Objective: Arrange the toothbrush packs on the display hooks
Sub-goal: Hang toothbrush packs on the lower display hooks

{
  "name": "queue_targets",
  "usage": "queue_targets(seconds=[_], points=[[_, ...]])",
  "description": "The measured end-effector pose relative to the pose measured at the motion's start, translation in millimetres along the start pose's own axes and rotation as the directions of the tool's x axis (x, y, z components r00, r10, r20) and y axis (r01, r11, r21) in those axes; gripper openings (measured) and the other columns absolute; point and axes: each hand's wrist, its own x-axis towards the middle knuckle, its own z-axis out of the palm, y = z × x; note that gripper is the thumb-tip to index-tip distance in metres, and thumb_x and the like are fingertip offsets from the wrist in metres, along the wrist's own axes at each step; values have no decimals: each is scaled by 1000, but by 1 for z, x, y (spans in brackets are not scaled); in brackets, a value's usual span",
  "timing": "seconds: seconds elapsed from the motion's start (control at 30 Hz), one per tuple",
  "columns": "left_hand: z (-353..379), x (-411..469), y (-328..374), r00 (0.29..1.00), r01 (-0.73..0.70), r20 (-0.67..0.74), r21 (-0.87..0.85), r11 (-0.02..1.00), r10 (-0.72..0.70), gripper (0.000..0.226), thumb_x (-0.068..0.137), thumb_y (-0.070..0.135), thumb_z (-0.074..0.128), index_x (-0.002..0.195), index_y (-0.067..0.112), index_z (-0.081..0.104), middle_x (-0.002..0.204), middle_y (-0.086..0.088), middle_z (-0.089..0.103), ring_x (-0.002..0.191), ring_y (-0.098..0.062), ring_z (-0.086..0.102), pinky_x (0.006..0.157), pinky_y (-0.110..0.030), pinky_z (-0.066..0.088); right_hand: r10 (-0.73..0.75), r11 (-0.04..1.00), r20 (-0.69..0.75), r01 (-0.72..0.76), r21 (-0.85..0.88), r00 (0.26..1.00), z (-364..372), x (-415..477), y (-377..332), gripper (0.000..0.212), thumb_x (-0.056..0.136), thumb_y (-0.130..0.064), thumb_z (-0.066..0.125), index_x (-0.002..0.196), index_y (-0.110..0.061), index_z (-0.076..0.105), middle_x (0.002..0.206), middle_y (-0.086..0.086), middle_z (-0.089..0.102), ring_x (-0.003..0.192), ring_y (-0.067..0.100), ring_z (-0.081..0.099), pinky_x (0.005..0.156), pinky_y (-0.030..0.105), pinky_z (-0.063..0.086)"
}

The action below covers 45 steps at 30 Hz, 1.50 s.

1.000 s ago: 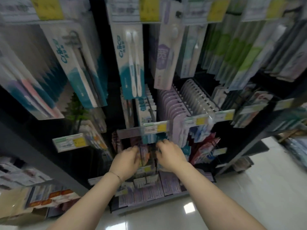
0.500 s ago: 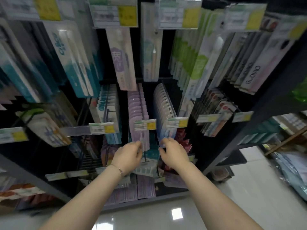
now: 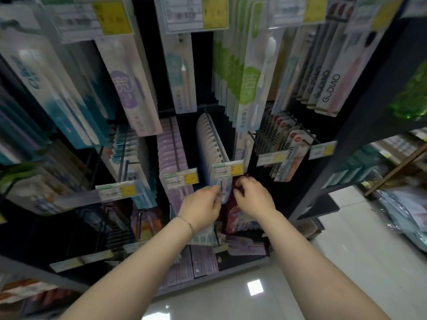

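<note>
Left hand (image 3: pixel 201 204): shifted right, fingertips now touching front pale pack (image 3: pixel 225 189) under price tag (image 3: pixel 227 168). Right hand (image 3: pixel 251 197): closed in, curled fingers just beside same pack.

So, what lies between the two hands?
In the head view, the lower end of the front pale pack hangs between the left hand and the right hand.

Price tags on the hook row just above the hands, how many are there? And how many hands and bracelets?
Price tags on that row: 5
Hands: 2, the left hand and the right hand
Bracelets: 1, on the left wrist
Total: 8
</note>
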Motion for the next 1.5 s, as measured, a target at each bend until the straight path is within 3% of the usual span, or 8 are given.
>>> queue_targets(seconds=[0.3, 0.5, 0.67, 0.83, 0.93, 1.13, 1.23, 1.5], points=[[36, 53, 47, 987, -4, 155, -182, 983, 32, 33, 95, 25, 49, 127, 16, 44, 117, -7, 56, 105, -24, 56, 87, -41, 51, 19, 999, 46, -21, 42, 999, -9, 34, 57, 25, 94, -28, 51, 115, -16, 57, 115, 6, 55, 102, 28, 59, 78, 36, 49], [60, 94, 70, 978, 170, 164, -287, 943, -127, 38, 97, 21, 47, 134, 15, 40, 130, -6, 47, 119, -20, 48, 100, -29, 41, 51, 985, 106, -68, 159, 993, -14, 71, 95, 28, 96, -26, 49, 115, -8, 61, 115, 14, 62, 108, 30, 59, 87, 36, 50], [72, 131, 85, 923, 343, 91, -634, 693, -373, 37, 97, 15, 51, 133, 17, 45, 125, 2, 55, 109, -10, 51, 86, -10, 36, 64, 932, 94, -93, 351, 994, -14, 107, 105, 51, 95, -24, 54, 142, -16, 36, 140, 11, 44, 125, 26, 47, 101, 31, 38], [85, 170, 72, 823, 303, -28, -823, 480, -568, 69, 96, 26, 57, 150, 16, 16, 139, 10, 28, 126, -6, 32, 109, -22, 26, 62, 808, 109, -114, 577, 992, -6, 136, 113, 49, 101, -25, 45, 147, -14, 32, 149, 9, 37, 136, 22, 37, 109, 27, 29], [90, 183, 64, 811, 216, 49, -951, 221, -583, 67, 99, 34, 48, 152, 26, 8, 152, 11, 19, 138, -7, 24, 111, -21, 25, 45, 749, 153, -134, 648, 987, -2, 147, 117, 44, 102, -22, 43, 145, -15, 37, 145, 9, 40, 133, 20, 40, 103, 21, 31], [89, 201, 62, 770, 161, -150, -895, 416, -620, 41, 93, 8, 60, 130, 12, 42, 121, -9, 54, 101, -12, 59, 76, -14, 51, -8, 632, 101, -73, 772, 995, -1, 156, 116, 12, 99, -18, 51, 106, -14, 59, 94, -7, 60, 85, 5, 58, 61, 1, 40], [90, 201, 62, 757, 146, -121, -927, 346, -642, 12, 89, 21, 61, 97, 15, 54, 92, -5, 59, 85, -19, 60, 80, -34, 50, -10, 562, 57, -41, 826, 998, -1, 155, 117, 13, 97, -13, 53, 85, -19, 56, 80, -6, 60, 71, 2, 57, 62, 8, 45], [87, 193, 68, 754, 111, -167, -921, 374, -636, 29, 99, 10, 49, 71, 16, 48, 68, 4, 51, 58, 2, 51, 58, -13, 43, -58, 579, -33, 60, 813, 998, -7, 148, 120, 21, 96, -17, 56, 78, -29, 57, 75, -7, 64, 73, 10, 62, 68, 28, 50]])
